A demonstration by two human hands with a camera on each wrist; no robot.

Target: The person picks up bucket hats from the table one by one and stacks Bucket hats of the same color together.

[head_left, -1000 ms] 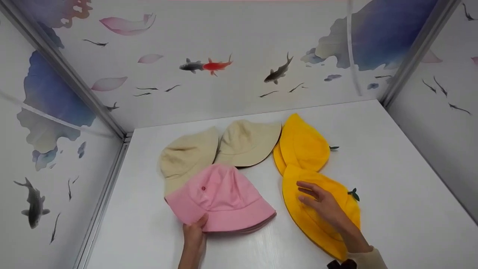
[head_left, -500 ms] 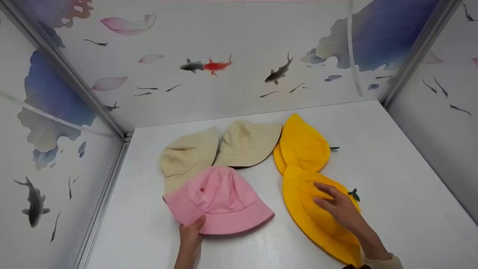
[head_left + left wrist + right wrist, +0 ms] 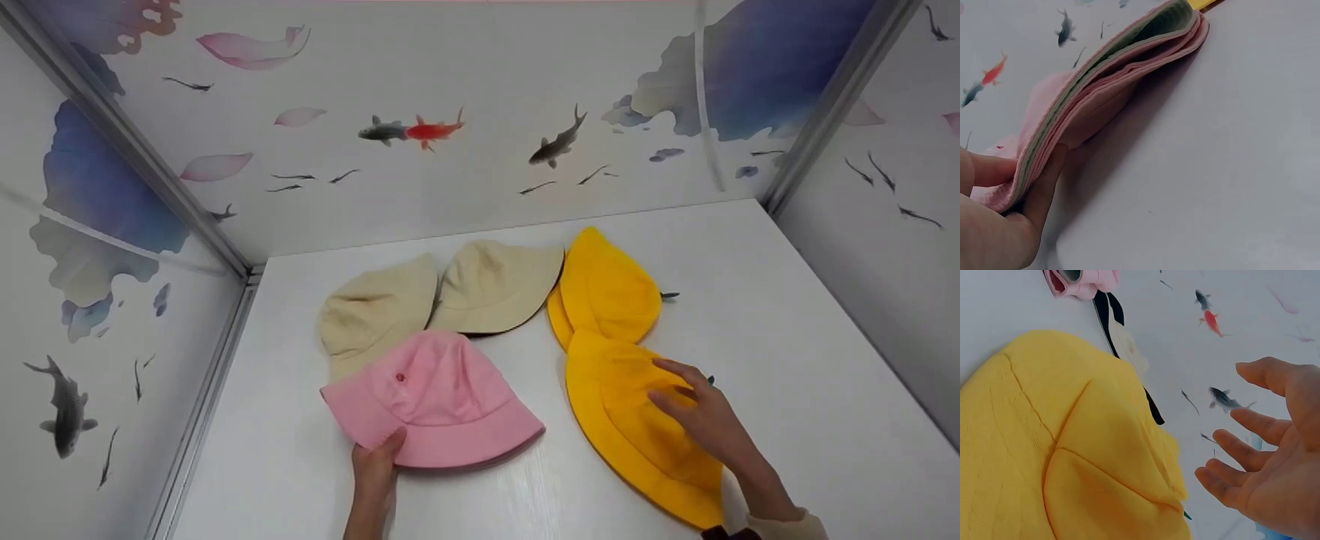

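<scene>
A gap runs between the pink hat (image 3: 450,405) and near yellow hat (image 3: 626,439); 1 beige hat (image 3: 495,292) blocks its far end.

A glossy white bench (image 3: 810,352) runs back to a white far wall (image 3: 465,67), with a left wall (image 3: 105,382) and a right wall (image 3: 892,285) enclosing it. Grey metal strips line both far corners. The walls carry painted dark fish, one red fish (image 3: 435,132), pink petals (image 3: 251,49) and blue-purple patches; pale light streaks the left wall.
</scene>
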